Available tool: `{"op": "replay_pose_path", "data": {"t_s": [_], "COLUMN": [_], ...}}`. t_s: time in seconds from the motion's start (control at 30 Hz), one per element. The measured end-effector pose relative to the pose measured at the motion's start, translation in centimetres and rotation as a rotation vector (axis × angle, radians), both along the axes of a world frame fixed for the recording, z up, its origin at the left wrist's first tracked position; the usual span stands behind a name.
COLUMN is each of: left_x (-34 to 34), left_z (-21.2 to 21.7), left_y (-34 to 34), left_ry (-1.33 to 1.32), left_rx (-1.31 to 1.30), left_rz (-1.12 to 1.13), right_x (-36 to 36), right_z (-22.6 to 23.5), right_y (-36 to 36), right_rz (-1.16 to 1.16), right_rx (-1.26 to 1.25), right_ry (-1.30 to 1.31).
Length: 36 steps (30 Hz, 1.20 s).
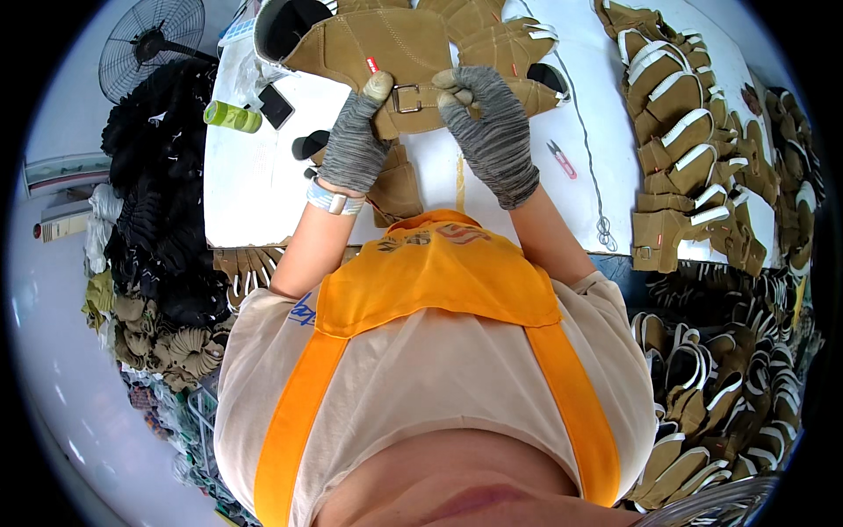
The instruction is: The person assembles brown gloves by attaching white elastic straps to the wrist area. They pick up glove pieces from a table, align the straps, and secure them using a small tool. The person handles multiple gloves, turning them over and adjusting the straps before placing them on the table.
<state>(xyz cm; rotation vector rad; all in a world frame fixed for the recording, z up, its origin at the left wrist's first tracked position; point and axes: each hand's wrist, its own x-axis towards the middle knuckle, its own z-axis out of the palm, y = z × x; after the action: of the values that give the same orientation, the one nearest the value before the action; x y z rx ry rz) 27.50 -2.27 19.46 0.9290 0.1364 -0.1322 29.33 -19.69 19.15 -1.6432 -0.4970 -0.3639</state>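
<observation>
A brown suede boot upper [373,42] is stretched out between my two gloved hands at the far side of the white table. Across it runs a strap with a metal buckle [407,98]. My left hand [356,145], in a grey knit glove with pale fingertips, is closed on the upper just left of the buckle, thumb on top. Just right of the buckle, the gloved fingers of my right hand [492,132] pinch the strap. Another brown suede piece [397,186] lies on the table, partly covered by my left hand.
Pink-handled thread snips [562,161] and a thin cable [590,132] lie on the white table [606,220] at right. Rows of brown uppers [667,149] line its right side. A green cylinder [233,116] and a dark phone [275,106] sit left, near a black pile [167,193].
</observation>
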Motion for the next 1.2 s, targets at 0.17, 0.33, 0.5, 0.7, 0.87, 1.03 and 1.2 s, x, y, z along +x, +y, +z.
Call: {"op": "replay_pose_path", "data": {"t_s": [0.17,0.33,0.5,0.7,0.87,1.03,1.2], "left_x": [0.0,-0.1,-0.5,0.1,1.7,1.2,2.3], "left_z": [-0.8,-1.3,-1.5,-2.5,-1.8,0.0,-0.1], "left_y": [-0.1,0.4,-0.5,-0.6,1.6,0.6,2.3], "left_ry": [0.065,0.067,-0.046,-0.052,-0.125,-0.213,-0.035], "left_rx": [-0.069,-0.025,0.307,0.366,0.357,0.374,-0.052], "left_rz": [0.030,-0.022,-0.045,0.024,0.155,0.353,0.262], "right_x": [0.6,1.1,3.0,4.0,3.6,3.1,3.5], "right_z": [-0.9,-1.3,-1.6,-3.0,-3.2,-1.6,-2.1], "right_y": [-0.8,-0.4,-0.1,0.3,0.3,0.4,0.6], "right_rz": [-0.028,0.046,0.232,0.229,0.222,0.074,0.055], "right_rx": [-0.163,0.144,0.154,0.378,0.322,0.161,0.120], "right_ry": [-0.097,0.305,0.497,0.730,0.713,0.528,0.524]}}
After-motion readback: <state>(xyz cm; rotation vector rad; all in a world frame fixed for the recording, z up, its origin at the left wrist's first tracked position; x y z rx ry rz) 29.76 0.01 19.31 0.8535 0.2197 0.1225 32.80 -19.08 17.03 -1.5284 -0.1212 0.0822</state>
